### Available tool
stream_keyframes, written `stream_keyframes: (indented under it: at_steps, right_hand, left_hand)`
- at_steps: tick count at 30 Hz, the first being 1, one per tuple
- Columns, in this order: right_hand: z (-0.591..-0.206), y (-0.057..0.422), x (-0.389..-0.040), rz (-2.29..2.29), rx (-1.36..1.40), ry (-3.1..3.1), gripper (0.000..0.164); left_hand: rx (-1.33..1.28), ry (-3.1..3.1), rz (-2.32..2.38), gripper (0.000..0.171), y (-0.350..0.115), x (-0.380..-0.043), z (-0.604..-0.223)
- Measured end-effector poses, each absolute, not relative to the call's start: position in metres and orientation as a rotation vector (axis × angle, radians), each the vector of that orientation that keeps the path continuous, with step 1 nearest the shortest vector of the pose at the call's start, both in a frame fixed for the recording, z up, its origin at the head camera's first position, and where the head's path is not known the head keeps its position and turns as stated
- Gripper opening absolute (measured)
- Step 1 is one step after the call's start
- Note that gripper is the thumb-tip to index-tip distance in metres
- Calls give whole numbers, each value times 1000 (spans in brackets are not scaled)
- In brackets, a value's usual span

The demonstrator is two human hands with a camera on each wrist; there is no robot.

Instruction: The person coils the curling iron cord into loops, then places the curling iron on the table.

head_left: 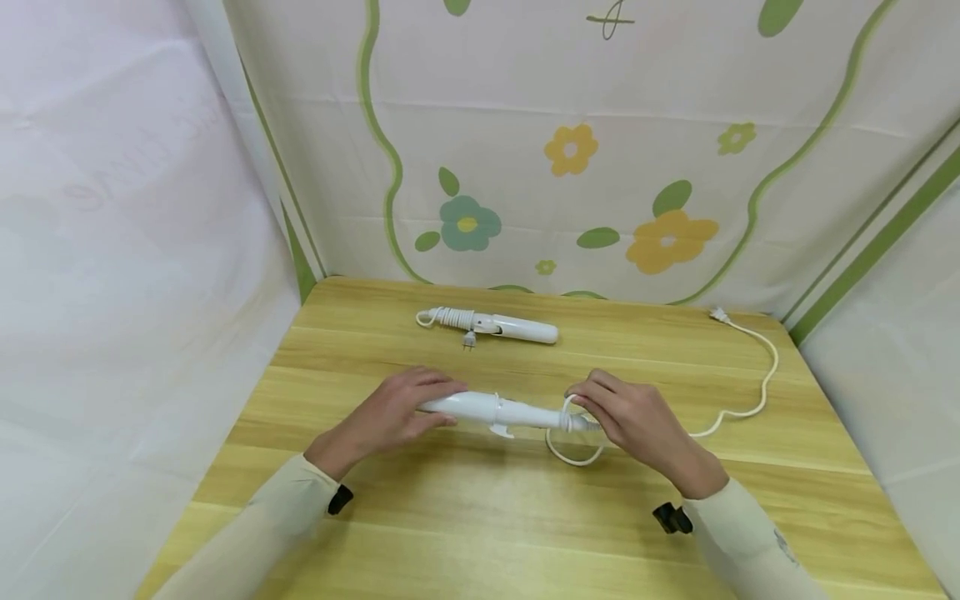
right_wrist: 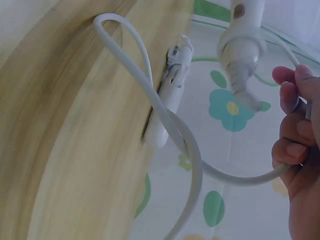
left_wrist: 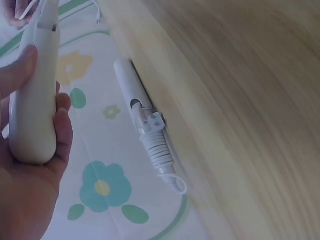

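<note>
A white curling iron is held level above the table, its small lever pointing down toward the near side. My left hand grips its thick rounded end; the left wrist view shows the palm and fingers round that barrel. At the other end my right hand pinches the white cord between thumb and fingers. The cord passes round the narrow end of the iron and hangs in a loop below. Farther back lies a second white curling iron, its cord wound in several turns round its handle.
The held iron's cord trails right over the wooden table to a plug near the back right corner. The second iron's plug sticks out toward the front. Flower-printed cloth closes off the back, with pale cloth at both sides.
</note>
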State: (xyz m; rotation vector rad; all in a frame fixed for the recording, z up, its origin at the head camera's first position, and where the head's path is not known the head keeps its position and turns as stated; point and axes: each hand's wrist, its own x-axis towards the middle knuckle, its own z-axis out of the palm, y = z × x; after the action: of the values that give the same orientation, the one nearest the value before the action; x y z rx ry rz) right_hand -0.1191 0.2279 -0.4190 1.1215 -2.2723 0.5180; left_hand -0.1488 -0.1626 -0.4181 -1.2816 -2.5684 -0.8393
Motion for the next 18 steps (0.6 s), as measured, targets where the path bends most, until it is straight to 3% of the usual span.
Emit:
stream_keyframes:
  at_steps: [8, 18]
  right_hand:
    - [-432, 237, -125, 668, 1175, -2352, 20]
    - [-449, 225, -119, 923, 1085, -2427, 28]
  left_hand:
    - [-1345, -2653, -1097, 48, -172, -150, -423]
    - [-1155, -2728, -1411, 46, -173, -148, -429]
